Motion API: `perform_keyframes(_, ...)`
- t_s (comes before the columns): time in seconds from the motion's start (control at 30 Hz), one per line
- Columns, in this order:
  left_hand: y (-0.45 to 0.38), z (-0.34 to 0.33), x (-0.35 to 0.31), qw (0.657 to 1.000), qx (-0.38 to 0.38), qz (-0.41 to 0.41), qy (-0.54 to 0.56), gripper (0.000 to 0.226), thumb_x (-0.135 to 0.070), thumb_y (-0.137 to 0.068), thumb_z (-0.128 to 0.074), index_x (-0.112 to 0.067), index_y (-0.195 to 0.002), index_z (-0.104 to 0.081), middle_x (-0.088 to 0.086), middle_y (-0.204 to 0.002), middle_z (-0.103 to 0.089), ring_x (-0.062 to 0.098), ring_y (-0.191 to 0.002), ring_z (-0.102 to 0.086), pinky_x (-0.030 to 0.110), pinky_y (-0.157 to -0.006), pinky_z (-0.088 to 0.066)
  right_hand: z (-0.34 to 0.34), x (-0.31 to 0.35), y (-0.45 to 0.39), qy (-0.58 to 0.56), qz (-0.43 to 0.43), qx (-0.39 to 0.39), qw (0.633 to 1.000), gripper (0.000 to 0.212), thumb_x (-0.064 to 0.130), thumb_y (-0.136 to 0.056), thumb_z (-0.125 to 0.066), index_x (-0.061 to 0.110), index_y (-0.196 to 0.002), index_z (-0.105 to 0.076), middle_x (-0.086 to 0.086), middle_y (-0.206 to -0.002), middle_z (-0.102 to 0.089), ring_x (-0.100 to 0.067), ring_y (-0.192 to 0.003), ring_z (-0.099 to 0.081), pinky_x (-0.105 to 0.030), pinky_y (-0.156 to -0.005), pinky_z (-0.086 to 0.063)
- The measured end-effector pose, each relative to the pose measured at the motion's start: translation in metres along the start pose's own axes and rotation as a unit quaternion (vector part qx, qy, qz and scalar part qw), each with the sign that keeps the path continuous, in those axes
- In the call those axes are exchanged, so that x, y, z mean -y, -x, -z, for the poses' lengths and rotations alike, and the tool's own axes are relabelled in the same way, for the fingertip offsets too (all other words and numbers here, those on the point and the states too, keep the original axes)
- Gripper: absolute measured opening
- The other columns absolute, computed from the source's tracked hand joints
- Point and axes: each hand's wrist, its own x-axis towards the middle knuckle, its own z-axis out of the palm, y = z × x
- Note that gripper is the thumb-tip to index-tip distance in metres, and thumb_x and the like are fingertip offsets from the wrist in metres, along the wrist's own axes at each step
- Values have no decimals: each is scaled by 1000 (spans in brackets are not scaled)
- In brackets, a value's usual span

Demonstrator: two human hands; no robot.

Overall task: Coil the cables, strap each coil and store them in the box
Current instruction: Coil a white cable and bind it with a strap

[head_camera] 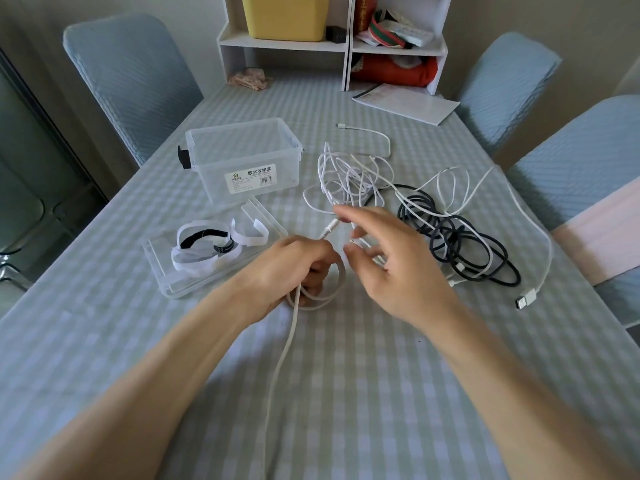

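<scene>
My left hand [294,268] grips a small coil of white cable [323,299] at the table's middle; the cable's free length trails down toward me, and a plug end sticks up past the fingers. My right hand [388,268] hovers just right of it with fingers spread and relaxed, holding nothing. Behind the hands lies a tangle of white cables [349,174], and to the right a loose pile of black cable [460,244]. The clear plastic box [242,157] stands open at the back left. Its lid [166,282] lies in front, carrying white and black straps [204,247].
A white cable with a USB plug [526,299] runs along the table's right side. A white shelf unit [332,46] and papers [405,102] sit at the far end. Blue chairs [131,74] surround the checked tablecloth [346,393].
</scene>
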Motion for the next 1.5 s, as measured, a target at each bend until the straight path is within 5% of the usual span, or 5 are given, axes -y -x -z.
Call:
perform_keyframes(0.37,-8,2,4,991,-2,-35,132,36,-10,-85,-52,-17,-54,-35,-1,-51,-30,17,-50,-28,31,-65,-34,6,-12,-3,42,-16,-123,991,17,17,-89,-66,17,-101,-78,-1,-76,-74,-19,-65,-67,-35,-65,-52)
perform_keyframes(0.7,-10,5,7,984,39,-115,132,31,-19,-90,-51,-17,-64,-33,1,-58,-30,18,-58,-30,31,-66,-33,4,0,-1,-104,-117,8,988,21,32,-88,-64,13,-88,-73,-1,-64,-70,-27,-63,-68,-48,-66,-55)
perform_keyframes(1.0,-6,2,8,986,-68,-127,-85,14,-20,-87,-68,-10,-77,-65,0,-60,-64,29,-65,-57,36,-70,-46,7,0,0,46,-134,-6,990,19,17,-82,-67,14,-65,-64,-1,-47,-57,-21,-42,-41,-36,-50,-43)
perform_keyframes(1.27,-12,1,22,869,-293,-255,-307,25,-12,-74,-69,-20,-98,-65,-4,-72,-63,9,-63,-52,20,-58,-36,-2,10,2,54,-125,-13,991,23,17,-77,-68,15,-58,-54,6,-42,-49,-14,-41,-42,-21,-46,-34)
perform_keyframes(1.5,-14,-10,21,853,-226,-278,-380,26,-11,-81,-49,-14,-92,-73,9,-69,-69,34,-66,-62,41,-59,-51,-2,5,0,177,-127,32,975,40,26,-79,-65,14,-54,-35,-2,-46,-35,-23,-50,-35,-34,-49,-27)
